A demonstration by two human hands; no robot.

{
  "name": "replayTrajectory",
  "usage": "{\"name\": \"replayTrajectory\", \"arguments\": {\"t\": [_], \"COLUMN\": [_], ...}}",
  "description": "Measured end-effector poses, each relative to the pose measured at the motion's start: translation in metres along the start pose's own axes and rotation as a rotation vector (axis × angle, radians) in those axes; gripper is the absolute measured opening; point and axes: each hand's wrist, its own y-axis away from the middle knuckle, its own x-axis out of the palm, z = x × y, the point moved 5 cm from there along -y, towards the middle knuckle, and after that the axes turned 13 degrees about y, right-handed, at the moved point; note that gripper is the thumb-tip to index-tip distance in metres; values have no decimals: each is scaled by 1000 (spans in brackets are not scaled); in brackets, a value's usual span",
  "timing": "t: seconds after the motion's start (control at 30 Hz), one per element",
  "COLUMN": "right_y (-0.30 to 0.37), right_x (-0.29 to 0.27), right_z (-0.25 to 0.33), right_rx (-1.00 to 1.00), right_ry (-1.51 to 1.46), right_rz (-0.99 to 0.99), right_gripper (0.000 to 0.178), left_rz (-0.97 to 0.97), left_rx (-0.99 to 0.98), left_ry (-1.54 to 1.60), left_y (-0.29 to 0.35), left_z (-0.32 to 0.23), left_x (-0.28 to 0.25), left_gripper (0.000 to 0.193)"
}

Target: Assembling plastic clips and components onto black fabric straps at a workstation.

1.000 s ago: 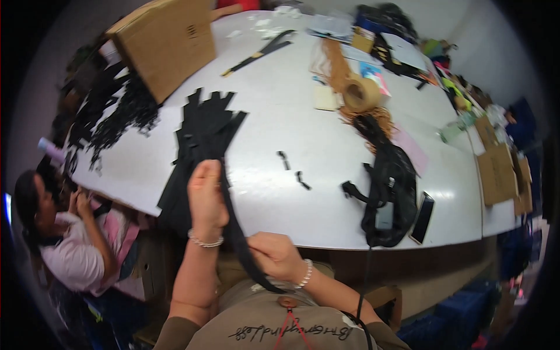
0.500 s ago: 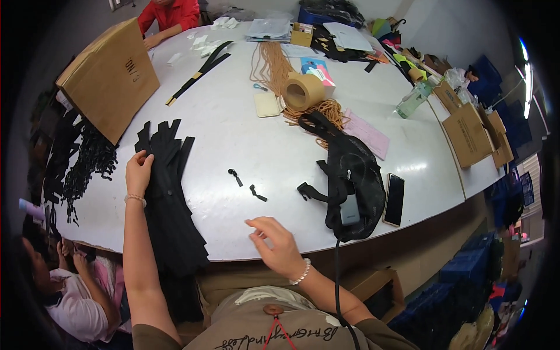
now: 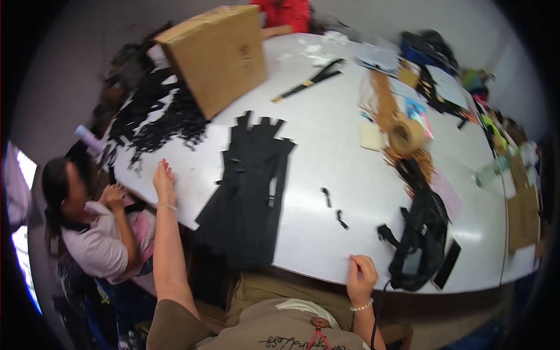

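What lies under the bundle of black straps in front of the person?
The black straps lie on the white table, their near ends hanging over its edge. The tabletop beneath them is covered.

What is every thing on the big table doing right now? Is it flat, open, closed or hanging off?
Black straps: laid flat in a stack, lower ends hanging over the table edge.
Cardboard box: closed, tilted.
Tape roll: lying flat.
Black bag: slumped near the edge.
Two small black pieces: loose, apart.
Left hand: open, flat on table.
Right hand: empty, fingers at table edge.
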Motion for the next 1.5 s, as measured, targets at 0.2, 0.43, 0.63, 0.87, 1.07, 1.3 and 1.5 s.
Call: {"name": "replayTrajectory", "arguments": {"t": [0.2,0.43,0.63,0.87,1.07,1.3,1.5], "right_y": [1,-3,-14,-56,-103,-107,-88], "right_x": [3,6,1,23,75,111,50], "right_z": [7,6,0,1,48,21,26], "right_rx": [17,10,75,5,-193,-505,-360], "right_ry": [-11,54,-75,150,317,321,353], "right_rz": [41,-7,56,34,25,135,113], "right_gripper": [10,10,11,33,52,35,39], "left_rz": [-155,-297,-243,-255,-236,-201,-199], "left_rx": [-200,-297,-335,-369,-387,-436,-276], "left_ry": [448,925,836,840,810,784,484], "left_y": [-46,-74,-73,-61,-75,-73,-69], "left_z": [-32,-38,-35,-23,-3,-1,13], "left_x": [-64,-73,-67,-61,-78,-84,-69], "left_gripper": [57,71,73,67,63,55,51]}}
